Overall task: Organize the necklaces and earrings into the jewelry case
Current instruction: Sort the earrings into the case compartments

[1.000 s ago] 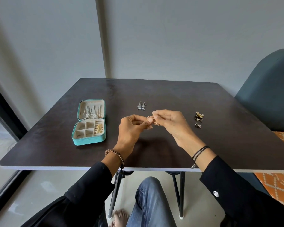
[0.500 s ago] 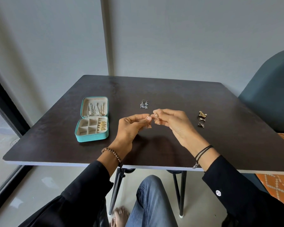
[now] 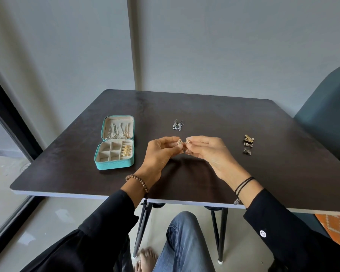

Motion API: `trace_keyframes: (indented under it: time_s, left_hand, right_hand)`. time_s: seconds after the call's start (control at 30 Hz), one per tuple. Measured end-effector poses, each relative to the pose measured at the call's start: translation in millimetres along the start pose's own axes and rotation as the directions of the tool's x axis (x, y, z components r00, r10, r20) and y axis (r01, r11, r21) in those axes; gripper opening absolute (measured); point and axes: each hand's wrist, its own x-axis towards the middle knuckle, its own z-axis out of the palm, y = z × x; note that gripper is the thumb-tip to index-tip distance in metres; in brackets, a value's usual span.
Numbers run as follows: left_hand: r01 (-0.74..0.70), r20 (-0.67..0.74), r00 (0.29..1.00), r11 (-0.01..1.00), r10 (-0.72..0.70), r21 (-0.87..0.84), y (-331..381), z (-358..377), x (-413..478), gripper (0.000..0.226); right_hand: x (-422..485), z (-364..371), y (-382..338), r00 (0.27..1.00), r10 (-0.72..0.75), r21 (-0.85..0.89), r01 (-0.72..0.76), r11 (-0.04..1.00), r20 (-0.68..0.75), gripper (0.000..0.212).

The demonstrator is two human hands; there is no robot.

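Observation:
Above the middle of the dark table [image 3: 204,183], my left hand [image 3: 158,154] pinches one gold filigree earring [image 3: 179,142] and my right hand [image 3: 210,152] pinches its twin [image 3: 188,142]. The two hang side by side between my fingertips. The teal jewelry case [image 3: 114,163] lies open at the left, with necklaces in its lid [image 3: 117,130] and gold earrings [image 3: 126,151] in a right-hand compartment. A pair of silver earrings [image 3: 177,125] lies beyond my hands. Several gold and dark earrings [image 3: 248,143] lie to the right.
A dark teal chair [image 3: 326,118] stands at the table's right side. A grey wall rises behind the table, and a dark window frame [image 3: 8,118] runs along the left. My knee in blue jeans [image 3: 185,242] is under the table's front edge.
My hands have drawn slightly apart, and the two gold earrings now hang separately, one in each hand, where they were held bunched together before. The view has shifted a little.

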Motion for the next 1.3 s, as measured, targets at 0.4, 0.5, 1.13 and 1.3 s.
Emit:
trace_keyframes:
  time_s: [0.4, 0.5, 1.13, 1.3]
  left_hand:
    - [-0.072, -0.148, 0.979, 0.922, 0.138, 0.381, -9, 10, 52, 0.020]
    - [-0.039, -0.164, 0.980, 0.920, 0.111, 0.389, -7, 10, 64, 0.020]
    - [-0.016, -0.222, 0.962, 0.844, 0.160, 0.537, 1, 16, 61, 0.023]
    - [-0.107, -0.178, 0.953, 0.824, 0.244, 0.556, 11, 26, 40, 0.024]
  right_hand:
    - [61, 15, 13, 0.988, -0.065, -0.236, 0.031, 0.971, -0.140, 0.013]
    - [72, 18, 9, 0.984, -0.056, -0.245, 0.014, 0.969, -0.169, 0.012]
    - [75, 17, 2, 0.972, -0.066, -0.444, -0.042, 0.895, -0.226, 0.019]
    - [53, 0, 0, 0.973, -0.060, -0.409, -0.038, 0.912, -0.222, 0.007]
